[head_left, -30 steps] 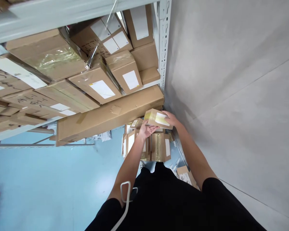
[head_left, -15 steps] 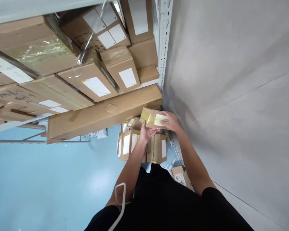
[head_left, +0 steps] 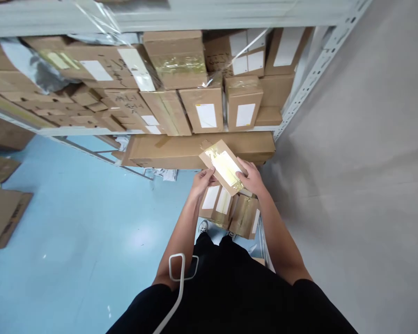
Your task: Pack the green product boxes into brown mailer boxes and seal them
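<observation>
We judge the step in hand to be checking a small, taped brown cardboard box (head_left: 223,167), its white rectangular label (head_left: 227,169) facing up; the next move seems to call for a steady two-sided grip. Our left hand (head_left: 202,182) pinches its left edge, our right hand (head_left: 251,179) clasps its right, the box held between them, below the grey metal shelf's (head_left: 90,132) front edge, toward its right corner.

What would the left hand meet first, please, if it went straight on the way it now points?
The taped carton, whose edge the left hand is touching. Beyond it, the long box seems next in line, though depth is unclear in this view.
</observation>
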`<move>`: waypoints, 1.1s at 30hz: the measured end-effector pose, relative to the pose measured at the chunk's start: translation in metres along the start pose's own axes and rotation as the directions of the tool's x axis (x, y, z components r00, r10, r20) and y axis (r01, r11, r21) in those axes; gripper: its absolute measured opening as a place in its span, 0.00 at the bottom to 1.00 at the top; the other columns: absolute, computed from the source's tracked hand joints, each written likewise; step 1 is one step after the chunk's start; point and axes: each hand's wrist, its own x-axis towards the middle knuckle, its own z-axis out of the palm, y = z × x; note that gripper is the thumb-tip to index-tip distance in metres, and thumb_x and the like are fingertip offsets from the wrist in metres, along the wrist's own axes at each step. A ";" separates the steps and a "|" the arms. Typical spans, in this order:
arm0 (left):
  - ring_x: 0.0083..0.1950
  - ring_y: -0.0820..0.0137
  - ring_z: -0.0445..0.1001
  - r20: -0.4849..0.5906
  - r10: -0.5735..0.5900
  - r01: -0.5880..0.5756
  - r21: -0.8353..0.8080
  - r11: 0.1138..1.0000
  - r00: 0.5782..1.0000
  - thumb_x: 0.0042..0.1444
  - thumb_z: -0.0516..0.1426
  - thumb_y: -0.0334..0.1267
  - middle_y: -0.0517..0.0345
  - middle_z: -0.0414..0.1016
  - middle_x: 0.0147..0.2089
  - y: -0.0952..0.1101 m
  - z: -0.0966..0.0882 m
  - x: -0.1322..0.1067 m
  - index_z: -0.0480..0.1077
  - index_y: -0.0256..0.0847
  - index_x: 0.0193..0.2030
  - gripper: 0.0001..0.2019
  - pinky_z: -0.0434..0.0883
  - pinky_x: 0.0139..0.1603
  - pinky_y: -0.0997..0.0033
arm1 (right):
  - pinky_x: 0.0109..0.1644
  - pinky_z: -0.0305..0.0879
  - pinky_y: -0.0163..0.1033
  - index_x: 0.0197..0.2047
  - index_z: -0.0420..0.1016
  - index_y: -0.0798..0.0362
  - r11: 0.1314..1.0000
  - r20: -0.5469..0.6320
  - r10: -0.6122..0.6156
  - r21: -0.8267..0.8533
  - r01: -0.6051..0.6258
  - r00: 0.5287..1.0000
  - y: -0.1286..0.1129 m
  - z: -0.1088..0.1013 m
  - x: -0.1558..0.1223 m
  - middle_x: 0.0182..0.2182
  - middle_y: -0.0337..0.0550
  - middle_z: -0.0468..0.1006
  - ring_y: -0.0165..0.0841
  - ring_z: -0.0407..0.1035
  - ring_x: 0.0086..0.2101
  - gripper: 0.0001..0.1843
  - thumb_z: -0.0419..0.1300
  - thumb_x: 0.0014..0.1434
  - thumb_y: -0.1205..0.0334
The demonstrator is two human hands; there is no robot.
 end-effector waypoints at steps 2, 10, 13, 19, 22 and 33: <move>0.46 0.55 0.84 0.058 -0.093 0.094 -0.010 0.996 0.994 0.43 0.71 0.67 0.46 0.85 0.36 -0.003 -0.021 0.007 0.79 0.38 0.37 0.31 0.79 0.40 0.64 | 0.69 0.64 0.54 0.73 0.67 0.47 0.999 0.052 0.017 -0.034 -0.016 0.999 -0.004 0.016 0.016 0.65 0.47 0.75 0.46 0.68 0.61 0.33 0.58 0.66 0.59; 0.53 0.56 0.84 0.306 -0.319 0.414 -0.333 0.847 0.897 0.59 0.62 0.67 0.37 0.85 0.48 -0.038 -0.070 0.026 0.78 0.35 0.42 0.31 0.80 0.42 0.70 | 0.66 0.66 0.53 0.68 0.74 0.51 0.959 0.282 0.137 -0.277 -0.056 0.950 -0.034 0.059 0.085 0.62 0.50 0.78 0.49 0.70 0.61 0.30 0.64 0.64 0.54; 0.55 0.55 0.84 0.336 -0.319 0.435 -0.366 0.822 0.886 0.59 0.62 0.66 0.37 0.85 0.48 -0.049 -0.069 0.026 0.78 0.36 0.41 0.29 0.79 0.50 0.66 | 0.65 0.66 0.55 0.67 0.74 0.50 0.931 0.273 0.180 -0.358 -0.074 0.945 -0.043 0.068 0.086 0.62 0.50 0.78 0.50 0.70 0.61 0.31 0.66 0.62 0.54; 0.53 0.55 0.83 0.370 -0.213 0.331 -0.292 0.897 0.904 0.51 0.70 0.63 0.44 0.85 0.45 -0.049 -0.051 0.020 0.78 0.39 0.44 0.28 0.75 0.58 0.56 | 0.67 0.64 0.58 0.69 0.71 0.46 0.918 0.085 0.120 -0.389 -0.078 0.989 -0.065 0.048 0.033 0.64 0.47 0.76 0.49 0.68 0.61 0.33 0.66 0.62 0.56; 0.55 0.56 0.80 0.401 -0.129 0.226 -0.205 0.952 0.907 0.52 0.68 0.64 0.45 0.83 0.51 -0.037 -0.040 0.013 0.77 0.41 0.47 0.29 0.77 0.54 0.57 | 0.66 0.64 0.57 0.71 0.70 0.47 0.909 -0.072 0.131 -0.390 -0.149 0.989 -0.089 0.034 -0.008 0.65 0.47 0.75 0.48 0.68 0.60 0.31 0.61 0.64 0.60; 0.51 0.58 0.78 0.550 -0.151 0.038 0.210 0.977 0.821 0.60 0.63 0.63 0.49 0.79 0.47 -0.065 0.011 -0.030 0.71 0.44 0.42 0.23 0.75 0.45 0.64 | 0.69 0.62 0.60 0.74 0.65 0.46 0.833 -0.512 0.417 -0.115 -0.541 0.751 -0.100 0.066 -0.158 0.66 0.49 0.73 0.48 0.66 0.63 0.34 0.58 0.67 0.51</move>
